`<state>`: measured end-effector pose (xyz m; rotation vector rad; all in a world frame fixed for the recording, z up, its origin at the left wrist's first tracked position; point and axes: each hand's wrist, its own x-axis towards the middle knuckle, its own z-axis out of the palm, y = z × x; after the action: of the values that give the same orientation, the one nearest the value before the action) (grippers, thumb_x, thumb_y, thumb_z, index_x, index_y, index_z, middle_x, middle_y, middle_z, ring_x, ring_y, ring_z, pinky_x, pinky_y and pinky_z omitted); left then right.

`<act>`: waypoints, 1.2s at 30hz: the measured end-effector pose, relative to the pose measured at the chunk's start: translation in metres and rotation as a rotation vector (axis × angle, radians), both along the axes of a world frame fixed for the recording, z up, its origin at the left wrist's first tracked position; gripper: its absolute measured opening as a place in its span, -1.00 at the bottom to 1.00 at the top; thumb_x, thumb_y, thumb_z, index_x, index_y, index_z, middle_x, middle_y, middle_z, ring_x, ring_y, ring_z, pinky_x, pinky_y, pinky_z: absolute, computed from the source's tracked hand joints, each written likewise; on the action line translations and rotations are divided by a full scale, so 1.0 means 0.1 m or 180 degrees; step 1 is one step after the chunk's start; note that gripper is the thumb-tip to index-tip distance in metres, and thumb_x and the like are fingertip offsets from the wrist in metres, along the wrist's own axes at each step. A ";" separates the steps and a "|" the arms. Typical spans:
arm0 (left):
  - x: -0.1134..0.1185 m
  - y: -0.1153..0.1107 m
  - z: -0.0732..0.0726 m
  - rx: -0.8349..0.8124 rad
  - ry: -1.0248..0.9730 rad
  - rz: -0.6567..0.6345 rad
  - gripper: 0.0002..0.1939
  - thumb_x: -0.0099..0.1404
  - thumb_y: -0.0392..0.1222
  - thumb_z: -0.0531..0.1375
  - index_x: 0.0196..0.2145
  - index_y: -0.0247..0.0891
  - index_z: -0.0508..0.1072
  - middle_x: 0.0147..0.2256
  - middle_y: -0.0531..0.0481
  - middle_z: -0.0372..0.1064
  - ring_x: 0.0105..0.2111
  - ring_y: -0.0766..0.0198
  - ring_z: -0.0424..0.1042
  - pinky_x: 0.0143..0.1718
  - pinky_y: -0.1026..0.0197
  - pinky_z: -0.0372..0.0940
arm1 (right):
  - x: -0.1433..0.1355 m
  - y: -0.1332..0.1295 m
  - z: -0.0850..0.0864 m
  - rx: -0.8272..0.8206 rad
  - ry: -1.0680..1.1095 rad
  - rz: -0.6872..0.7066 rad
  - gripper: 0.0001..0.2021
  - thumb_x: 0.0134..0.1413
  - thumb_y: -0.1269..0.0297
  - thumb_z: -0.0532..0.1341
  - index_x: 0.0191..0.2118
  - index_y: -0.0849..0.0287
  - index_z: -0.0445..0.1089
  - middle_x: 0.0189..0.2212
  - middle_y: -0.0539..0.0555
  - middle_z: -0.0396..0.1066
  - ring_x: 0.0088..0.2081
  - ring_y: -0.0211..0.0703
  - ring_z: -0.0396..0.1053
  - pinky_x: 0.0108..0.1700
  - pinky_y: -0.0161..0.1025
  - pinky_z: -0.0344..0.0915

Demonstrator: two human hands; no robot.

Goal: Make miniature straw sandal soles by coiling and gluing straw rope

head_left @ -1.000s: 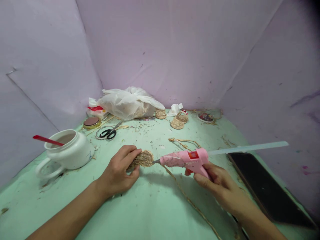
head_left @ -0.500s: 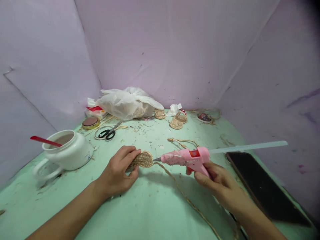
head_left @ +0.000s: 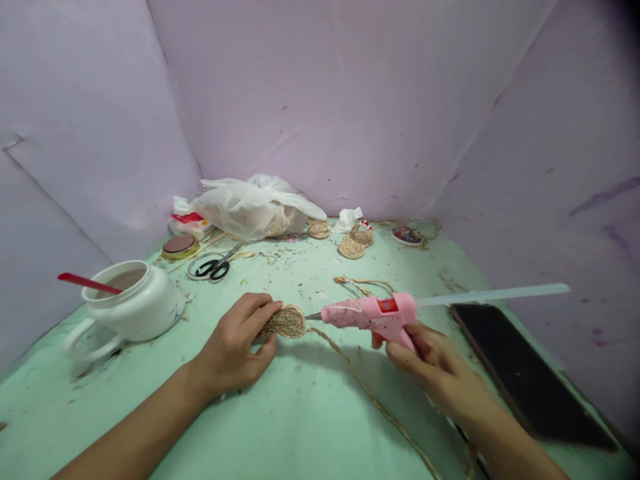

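Pinched between the thumb and nearly closed fingers of the left hand (head_left: 245,347), a coiled, ridged oval of straw-like braid (head_left: 290,321) pokes out, its loose cord (head_left: 360,379) trailing below the glue gun (head_left: 367,313). The right hand (head_left: 435,367) wraps that smudged pink plastic handle, metal nozzle (head_left: 314,317) at the oval's rounded end.

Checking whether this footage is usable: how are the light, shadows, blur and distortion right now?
Head view: even, soft light; faint shadow on the green table below the glue gun; dull sheen on the phone; right hand slightly soft; forearms look stretched toward the edges; top right corner dark.
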<state>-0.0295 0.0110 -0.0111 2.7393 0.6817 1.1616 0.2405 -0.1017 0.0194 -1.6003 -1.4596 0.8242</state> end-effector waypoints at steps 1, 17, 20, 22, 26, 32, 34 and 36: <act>0.00 0.00 0.00 -0.0009 0.0007 -0.0020 -0.53 0.11 -0.46 0.13 0.01 -0.35 0.29 -0.14 -0.22 0.27 -0.14 0.12 0.32 -0.16 0.11 0.36 | 0.00 0.00 0.00 0.0001 -0.0002 0.0001 -0.65 0.01 -0.01 0.15 -0.42 0.20 0.45 -0.56 0.00 0.29 -0.53 -0.23 0.21 -0.48 -0.30 0.17; 0.01 0.01 -0.01 0.0125 0.0096 -0.0193 -0.45 0.11 -0.49 0.12 0.08 -0.30 0.25 -0.11 -0.23 0.27 -0.11 0.08 0.31 -0.10 0.00 0.34 | -0.06 0.02 0.07 -0.0107 0.0105 -0.0082 -0.66 -0.07 -0.06 0.15 -0.50 0.15 0.36 -0.64 -0.05 0.17 -0.58 -0.26 0.12 -0.54 -0.31 0.11; 0.01 0.01 -0.01 0.0160 0.0116 -0.0195 -0.46 0.10 -0.49 0.13 0.07 -0.30 0.25 -0.12 -0.22 0.27 -0.12 0.09 0.30 -0.11 0.00 0.34 | -0.05 0.02 0.05 -0.0131 0.0066 -0.0132 -0.65 -0.08 -0.06 0.16 -0.52 0.16 0.34 -0.62 -0.05 0.15 -0.56 -0.25 0.12 -0.52 -0.30 0.12; 0.01 0.01 0.00 0.0208 0.0123 -0.0203 -0.46 0.10 -0.50 0.13 0.06 -0.32 0.26 -0.12 -0.23 0.27 -0.11 0.08 0.30 -0.10 -0.01 0.34 | -0.05 0.02 0.04 -0.0110 0.0067 -0.0118 -0.66 -0.07 -0.04 0.15 -0.52 0.17 0.34 -0.61 -0.03 0.17 -0.54 -0.23 0.14 -0.50 -0.29 0.13; 0.01 0.00 0.01 0.0326 0.0165 -0.0232 -0.45 0.10 -0.51 0.12 0.07 -0.34 0.24 -0.12 -0.24 0.28 -0.11 0.07 0.30 -0.09 -0.03 0.33 | -0.04 0.02 0.03 -0.0113 0.0114 -0.0084 -0.67 -0.05 -0.02 0.15 -0.50 0.17 0.34 -0.57 -0.01 0.21 -0.51 -0.21 0.17 -0.48 -0.29 0.14; 0.04 -0.01 0.02 0.0461 0.0202 -0.0320 -0.47 0.09 -0.52 0.12 0.05 -0.35 0.25 -0.16 -0.23 0.31 -0.14 0.07 0.31 -0.07 -0.11 0.31 | -0.03 0.02 -0.01 -0.0202 0.0264 -0.0108 -0.69 -0.10 -0.03 0.17 -0.48 0.15 0.33 -0.55 0.01 0.25 -0.48 -0.18 0.20 -0.44 -0.27 0.15; 0.04 -0.01 0.02 0.0476 0.0203 -0.0346 -0.47 0.09 -0.52 0.13 0.05 -0.36 0.25 -0.16 -0.24 0.31 -0.15 0.08 0.31 -0.06 -0.13 0.30 | -0.03 0.03 -0.03 -0.0248 0.0296 -0.0170 -0.67 -0.13 -0.04 0.19 -0.46 0.16 0.35 -0.53 0.02 0.28 -0.46 -0.16 0.22 -0.42 -0.26 0.17; 0.05 -0.02 0.02 0.0484 0.0188 -0.0369 -0.47 0.09 -0.52 0.13 0.04 -0.36 0.25 -0.16 -0.24 0.31 -0.15 0.08 0.32 -0.05 -0.13 0.30 | -0.04 0.03 -0.04 -0.0265 0.0301 -0.0250 -0.66 -0.17 -0.05 0.20 -0.45 0.18 0.37 -0.53 0.03 0.30 -0.47 -0.17 0.23 -0.43 -0.26 0.18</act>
<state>-0.0247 0.0093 -0.0087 2.9040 0.4504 1.1566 0.2369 -0.0984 0.0150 -1.6468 -1.3030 0.9131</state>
